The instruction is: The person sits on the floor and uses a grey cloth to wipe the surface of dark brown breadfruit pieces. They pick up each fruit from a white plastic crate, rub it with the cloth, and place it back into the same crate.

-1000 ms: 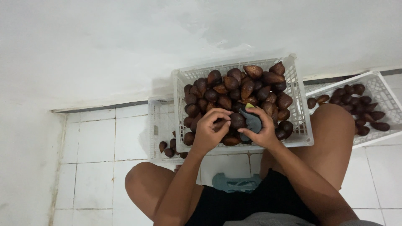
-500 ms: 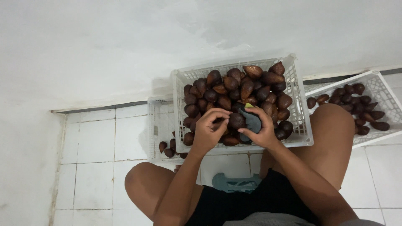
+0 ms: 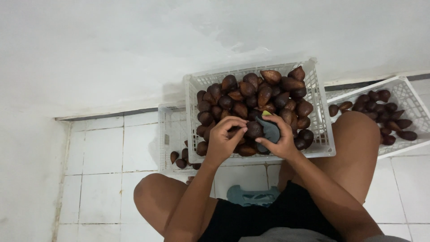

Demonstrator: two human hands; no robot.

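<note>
A white plastic crate (image 3: 324,134) stands between my knees, heaped with dark brown scaly fruits (image 3: 264,94). My left hand (image 3: 223,140) is curled over the front of the heap, its fingertips pinching one brown fruit (image 3: 253,129). My right hand (image 3: 278,142) grips a dark grey tool (image 3: 270,130) with a yellow-green tip, held against that same fruit. Both hands meet over the crate's near edge.
A second white crate (image 3: 171,134) with a few fruits (image 3: 179,157) sits lower at the left, partly under the main one. A third crate (image 3: 410,96) at the right holds more fruits. A teal low stool (image 3: 251,195) shows between my thighs. White wall behind, tiled floor below.
My left fingers have shifted slightly onto the fruit by the tool; both hands otherwise stay in the same place over the crate.
</note>
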